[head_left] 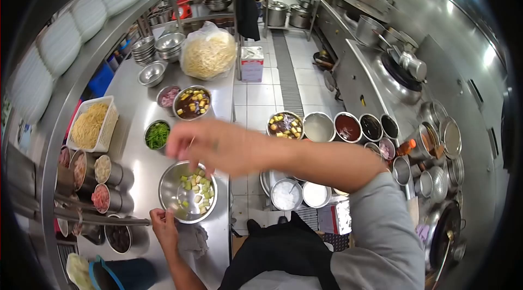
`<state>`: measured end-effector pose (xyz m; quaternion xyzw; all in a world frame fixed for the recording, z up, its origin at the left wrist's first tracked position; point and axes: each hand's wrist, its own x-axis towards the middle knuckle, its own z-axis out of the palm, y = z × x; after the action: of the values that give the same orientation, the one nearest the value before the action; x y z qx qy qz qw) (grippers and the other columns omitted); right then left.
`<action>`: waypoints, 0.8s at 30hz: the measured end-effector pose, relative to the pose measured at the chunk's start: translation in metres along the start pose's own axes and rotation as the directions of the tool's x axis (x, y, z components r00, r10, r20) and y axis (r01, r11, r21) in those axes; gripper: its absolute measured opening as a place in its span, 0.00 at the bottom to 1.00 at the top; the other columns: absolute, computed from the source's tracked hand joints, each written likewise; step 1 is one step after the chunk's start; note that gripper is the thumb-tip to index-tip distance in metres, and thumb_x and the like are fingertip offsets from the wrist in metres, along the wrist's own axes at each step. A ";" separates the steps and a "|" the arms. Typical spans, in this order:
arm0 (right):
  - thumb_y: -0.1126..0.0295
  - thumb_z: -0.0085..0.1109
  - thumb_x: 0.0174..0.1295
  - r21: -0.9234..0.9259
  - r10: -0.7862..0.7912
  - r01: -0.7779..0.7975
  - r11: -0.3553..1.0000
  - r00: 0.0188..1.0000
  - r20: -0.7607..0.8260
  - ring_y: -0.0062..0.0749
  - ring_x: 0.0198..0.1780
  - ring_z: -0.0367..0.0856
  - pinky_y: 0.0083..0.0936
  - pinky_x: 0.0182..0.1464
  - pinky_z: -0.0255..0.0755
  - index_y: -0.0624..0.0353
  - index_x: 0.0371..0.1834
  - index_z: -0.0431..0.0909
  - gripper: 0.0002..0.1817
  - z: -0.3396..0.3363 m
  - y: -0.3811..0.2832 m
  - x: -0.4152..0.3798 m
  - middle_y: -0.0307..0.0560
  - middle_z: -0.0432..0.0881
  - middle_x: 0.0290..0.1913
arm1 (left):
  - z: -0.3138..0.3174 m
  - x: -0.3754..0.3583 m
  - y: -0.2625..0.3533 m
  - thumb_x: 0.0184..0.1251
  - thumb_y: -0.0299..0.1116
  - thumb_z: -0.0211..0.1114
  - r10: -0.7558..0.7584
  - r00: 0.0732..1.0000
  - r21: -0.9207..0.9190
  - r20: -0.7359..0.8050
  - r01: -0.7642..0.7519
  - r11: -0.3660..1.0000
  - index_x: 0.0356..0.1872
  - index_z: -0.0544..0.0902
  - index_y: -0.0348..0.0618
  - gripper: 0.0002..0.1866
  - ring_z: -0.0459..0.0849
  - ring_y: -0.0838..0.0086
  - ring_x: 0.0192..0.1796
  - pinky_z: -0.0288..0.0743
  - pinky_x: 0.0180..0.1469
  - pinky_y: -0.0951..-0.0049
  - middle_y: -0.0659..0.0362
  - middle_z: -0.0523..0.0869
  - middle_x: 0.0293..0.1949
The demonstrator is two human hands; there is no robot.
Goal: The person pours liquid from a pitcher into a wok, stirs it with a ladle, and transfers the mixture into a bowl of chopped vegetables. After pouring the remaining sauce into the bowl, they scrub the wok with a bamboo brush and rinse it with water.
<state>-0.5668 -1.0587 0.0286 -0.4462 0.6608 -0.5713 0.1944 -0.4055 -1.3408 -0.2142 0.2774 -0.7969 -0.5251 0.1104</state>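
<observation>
Steel counter (129, 80) bears a bowl (170, 189) of chopped vegetables (188, 185). Left hand (165, 230) curls at its rim; right hand (204, 145) blurs above; I can't tell either's grip. Handling the pieces seems underway; the next move calls for a steady bowl.

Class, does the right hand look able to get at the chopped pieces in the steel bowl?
Probably yes. The right hand, though blurred, appears above the far side of the uncovered steel bowl, with nothing seeming to block the chopped pieces. The left hand, by the near rim, leaves the opening free.
</observation>
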 end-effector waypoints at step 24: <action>0.74 0.53 0.68 0.189 0.382 -0.566 0.803 0.245 -0.891 0.18 0.35 0.76 0.20 0.34 0.73 0.60 0.48 0.76 0.08 0.075 -0.070 -0.558 0.37 0.76 0.35 | -0.021 -0.004 0.041 0.66 0.26 0.58 0.219 0.945 -0.192 0.243 -0.174 0.966 0.49 0.80 0.39 0.12 0.85 0.73 0.39 0.81 0.39 0.71 0.59 0.85 0.39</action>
<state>-0.1900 -0.6459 -0.0675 0.1386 0.8061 -0.5714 -0.0668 -0.4054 -1.3429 -0.1678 0.1140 -0.7812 -0.6087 0.0790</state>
